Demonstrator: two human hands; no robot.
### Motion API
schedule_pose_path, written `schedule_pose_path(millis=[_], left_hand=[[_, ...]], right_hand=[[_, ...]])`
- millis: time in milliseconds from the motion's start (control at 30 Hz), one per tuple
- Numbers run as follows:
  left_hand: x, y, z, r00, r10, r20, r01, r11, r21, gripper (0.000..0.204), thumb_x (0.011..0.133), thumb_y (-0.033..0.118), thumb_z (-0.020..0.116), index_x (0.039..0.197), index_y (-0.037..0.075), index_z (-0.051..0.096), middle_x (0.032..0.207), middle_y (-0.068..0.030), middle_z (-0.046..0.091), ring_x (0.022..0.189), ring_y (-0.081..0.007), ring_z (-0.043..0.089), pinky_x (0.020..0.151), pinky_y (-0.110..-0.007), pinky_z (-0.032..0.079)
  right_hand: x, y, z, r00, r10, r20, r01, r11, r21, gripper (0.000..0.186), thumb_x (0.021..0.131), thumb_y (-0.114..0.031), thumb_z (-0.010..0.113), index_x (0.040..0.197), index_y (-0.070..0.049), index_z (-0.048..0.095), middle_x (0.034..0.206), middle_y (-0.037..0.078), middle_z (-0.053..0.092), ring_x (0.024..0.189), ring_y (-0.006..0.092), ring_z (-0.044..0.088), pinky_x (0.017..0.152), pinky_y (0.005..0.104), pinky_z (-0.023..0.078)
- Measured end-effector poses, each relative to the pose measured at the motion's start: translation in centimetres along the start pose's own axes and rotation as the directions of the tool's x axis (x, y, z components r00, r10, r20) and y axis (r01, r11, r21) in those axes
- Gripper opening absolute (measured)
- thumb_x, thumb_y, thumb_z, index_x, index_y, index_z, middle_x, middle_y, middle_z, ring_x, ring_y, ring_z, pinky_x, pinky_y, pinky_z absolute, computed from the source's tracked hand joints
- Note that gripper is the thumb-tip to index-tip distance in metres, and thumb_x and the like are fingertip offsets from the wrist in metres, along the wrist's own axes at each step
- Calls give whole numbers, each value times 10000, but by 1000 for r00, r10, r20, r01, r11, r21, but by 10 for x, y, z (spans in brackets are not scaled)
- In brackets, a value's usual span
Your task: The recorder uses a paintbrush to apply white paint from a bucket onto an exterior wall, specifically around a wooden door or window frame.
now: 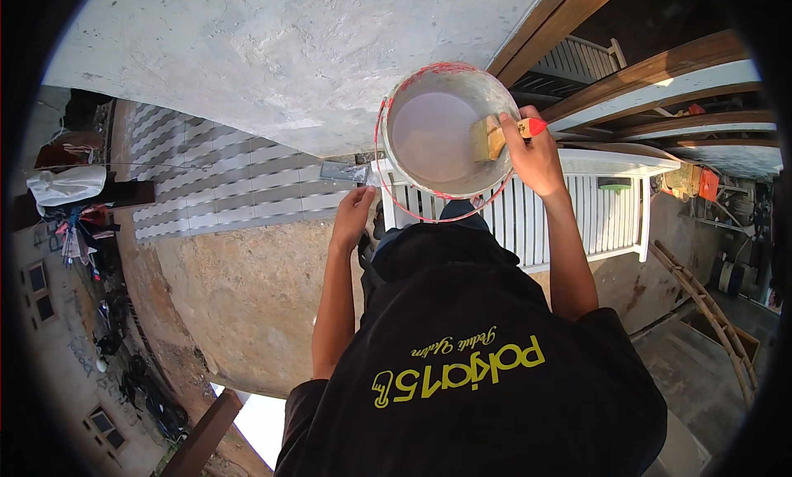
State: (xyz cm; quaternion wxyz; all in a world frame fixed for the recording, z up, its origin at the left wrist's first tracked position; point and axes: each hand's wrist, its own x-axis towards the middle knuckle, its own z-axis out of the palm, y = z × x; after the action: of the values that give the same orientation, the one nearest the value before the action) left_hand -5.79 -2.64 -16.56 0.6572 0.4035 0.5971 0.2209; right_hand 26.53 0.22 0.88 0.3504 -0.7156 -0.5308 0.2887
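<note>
A pale bucket (404, 167) with red smears along its rim is in front of me, holding a milky, whitish liquid (433, 134). Its thin red handle hangs down on my side. My right hand (535, 159) is at the bucket's right rim, closed around a paintbrush (492, 139). The brush's bristles lean inside the bucket wall, and the red tip of its handle points right. Left of the bucket, my left hand (355, 211) has its fingers curled together. Just beyond those fingertips is a flat greyish blade-like piece (342, 172); whether I grip it is unclear.
A rough whitish wall (272, 56) rises ahead. Beneath the bucket stands a white slatted bench (590, 217) with a green-edged item (614, 184) on it. Brown wooden frames (652, 77) are at right, bamboo poles (709, 312) lower right, patterned tiles (214, 176) at left.
</note>
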Motion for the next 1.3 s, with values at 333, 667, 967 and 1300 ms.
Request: schedule_pose_path(millis=[333,667,967,1300], left_hand=[[-83,146,67,947,175,-268,-283,850,-445,398,891,123,650,1196,31,411,1232,-122,507,1073,-232,574,803,-405,552],[-91,159,53,904,237,-355,-405,740,-537,320,829,-39,575,1087,55,411,1072,-85,533,893,-168,616,626,-313,604],[-90,169,46,885,273,-376,-447,721,-529,380,825,-73,552,1153,48,406,1149,-103,549,993,-193,617,644,-292,593],[-86,180,39,864,329,-381,-493,708,-506,280,831,-44,597,1007,55,403,1015,-93,539,883,-184,612,657,-350,592]], right_hand=[[2,-30,26,998,-33,53,32,999,21,356,930,-348,578,940,-4,488,689,221,617,713,427,636,665,438,481],[4,-34,36,956,-291,25,291,941,-173,437,953,-386,583,983,21,426,779,266,584,785,466,597,668,492,465],[6,-75,24,924,-382,18,380,922,74,230,860,-172,740,885,38,649,710,121,632,536,169,571,524,276,449],[26,-89,36,688,-624,370,724,620,-301,250,834,-290,729,976,-84,734,841,17,676,909,209,491,824,346,338]])
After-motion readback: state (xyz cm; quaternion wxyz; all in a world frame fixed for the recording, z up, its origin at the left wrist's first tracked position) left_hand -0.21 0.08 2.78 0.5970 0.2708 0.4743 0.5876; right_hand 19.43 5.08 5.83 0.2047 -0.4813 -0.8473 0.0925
